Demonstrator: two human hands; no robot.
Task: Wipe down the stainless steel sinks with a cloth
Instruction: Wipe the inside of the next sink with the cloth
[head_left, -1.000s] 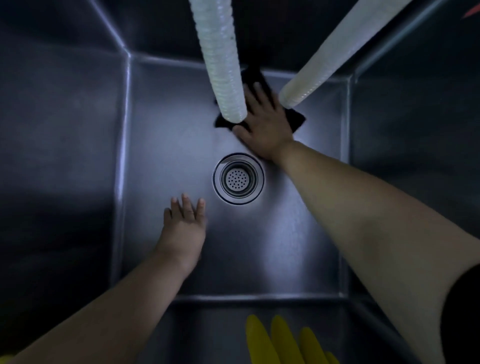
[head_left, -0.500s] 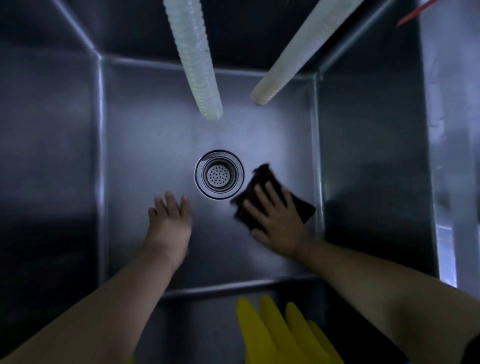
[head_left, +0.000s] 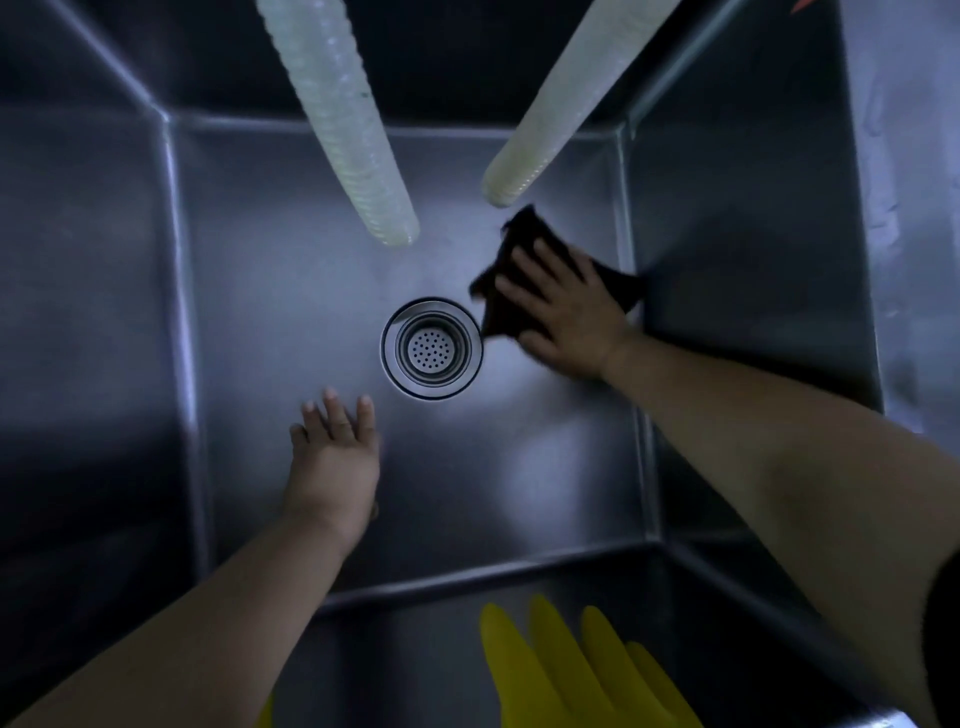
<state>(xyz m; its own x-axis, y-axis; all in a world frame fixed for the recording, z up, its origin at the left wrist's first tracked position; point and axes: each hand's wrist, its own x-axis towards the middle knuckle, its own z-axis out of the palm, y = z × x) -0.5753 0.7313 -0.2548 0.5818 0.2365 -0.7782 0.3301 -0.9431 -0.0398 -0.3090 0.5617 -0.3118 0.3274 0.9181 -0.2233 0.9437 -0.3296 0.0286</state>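
Observation:
I look straight down into a deep stainless steel sink with a round drain strainer in the middle of its floor. My right hand presses a dark cloth flat on the floor to the right of the drain, close to the right wall, fingers spread and straight. The cloth shows beyond my fingertips and at the wrist side. My left hand rests flat on the sink floor, below and left of the drain, holding nothing.
Two pale corrugated hoses, the left hose and the right hose, hang down from above over the back of the sink. Yellow rubber glove fingers drape over the near rim. The steel walls rise steeply on all sides.
My right hand slid the cloth from the back of the floor to the front right, then back up beside the drain. The left hand stayed in place.

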